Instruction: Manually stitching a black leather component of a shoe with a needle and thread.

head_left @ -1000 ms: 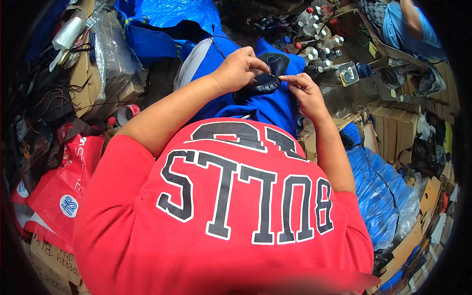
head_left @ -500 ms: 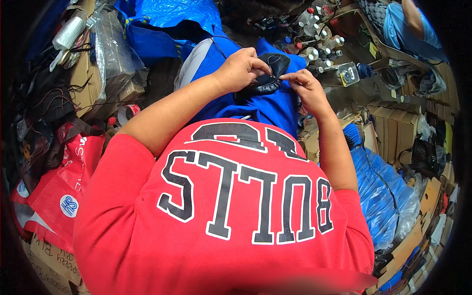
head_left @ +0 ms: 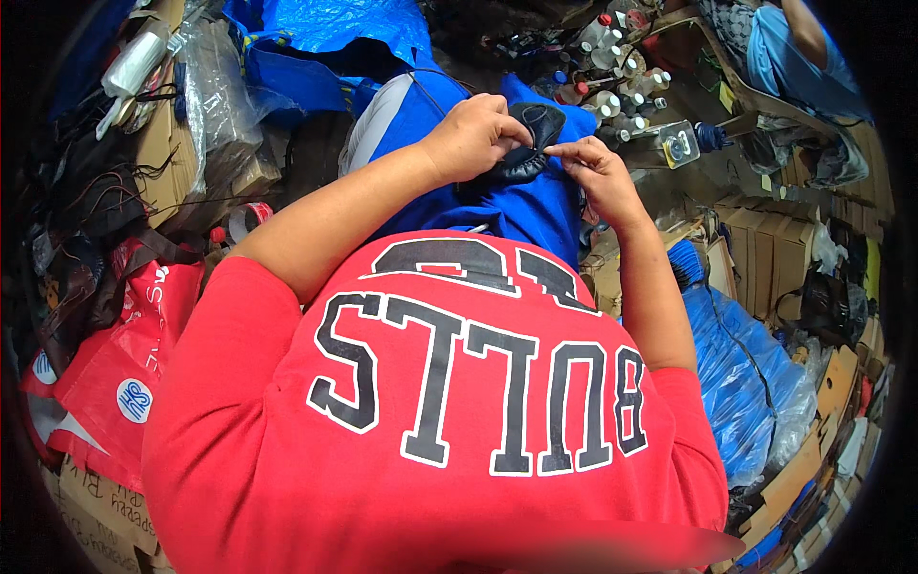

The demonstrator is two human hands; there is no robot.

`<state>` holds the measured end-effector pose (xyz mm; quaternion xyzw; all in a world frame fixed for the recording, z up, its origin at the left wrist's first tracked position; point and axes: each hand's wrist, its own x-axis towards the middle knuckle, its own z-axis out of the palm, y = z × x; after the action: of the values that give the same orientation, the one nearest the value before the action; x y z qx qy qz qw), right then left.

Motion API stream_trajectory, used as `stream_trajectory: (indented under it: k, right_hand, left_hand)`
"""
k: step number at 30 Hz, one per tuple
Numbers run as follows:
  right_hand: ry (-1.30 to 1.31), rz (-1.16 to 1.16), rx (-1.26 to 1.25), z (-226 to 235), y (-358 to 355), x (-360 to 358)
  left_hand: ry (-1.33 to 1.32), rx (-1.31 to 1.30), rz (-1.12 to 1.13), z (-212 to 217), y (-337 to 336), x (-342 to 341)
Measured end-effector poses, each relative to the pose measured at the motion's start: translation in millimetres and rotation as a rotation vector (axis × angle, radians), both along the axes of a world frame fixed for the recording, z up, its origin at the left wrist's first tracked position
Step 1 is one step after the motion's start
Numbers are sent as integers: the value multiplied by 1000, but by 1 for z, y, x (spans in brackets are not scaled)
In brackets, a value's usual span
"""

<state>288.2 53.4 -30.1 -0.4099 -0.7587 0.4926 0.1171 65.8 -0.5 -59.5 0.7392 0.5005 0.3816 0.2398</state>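
My left hand (head_left: 473, 137) and my right hand (head_left: 601, 172) meet over my lap, both gripping a small black leather piece (head_left: 529, 143). The left hand's fingers curl over its left side. The right hand pinches its right edge with thumb and fingertips. The piece rests on blue fabric (head_left: 521, 206) across my legs. My red shirt with large black letters (head_left: 449, 392) fills the lower half of the view and hides everything below the hands.
A blue plastic bag (head_left: 316, 38) lies ahead, several small white bottles (head_left: 612, 91) at upper right. Cardboard boxes (head_left: 760, 249) and a blue sack (head_left: 741, 383) stand at right, red bags (head_left: 115, 373) and wires at left. Another person in blue (head_left: 794, 57) sits far right.
Both hands stayed on the black piece; the right hand's fingers shifted slightly along its edge. Nothing else moved.
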Motion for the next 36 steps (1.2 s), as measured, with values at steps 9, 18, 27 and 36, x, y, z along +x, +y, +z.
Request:
stream_trajectory:
  k: [9, 18, 27, 36]
  right_hand:
    - [92, -9, -91, -6, -1, 7]
    - [301, -175, -383, -12, -6, 3]
    - [339, -194, -440, -15, -5, -8]
    - [171, -106, -208, -9, 6, -3]
  left_hand:
    - [208, 80, -123, 21, 7, 0]
    - [-241, -435, 22, 8, -3, -1]
    - [-582, -536, 16, -19, 7, 18]
    - [-116, 1, -33, -4, 12, -1]
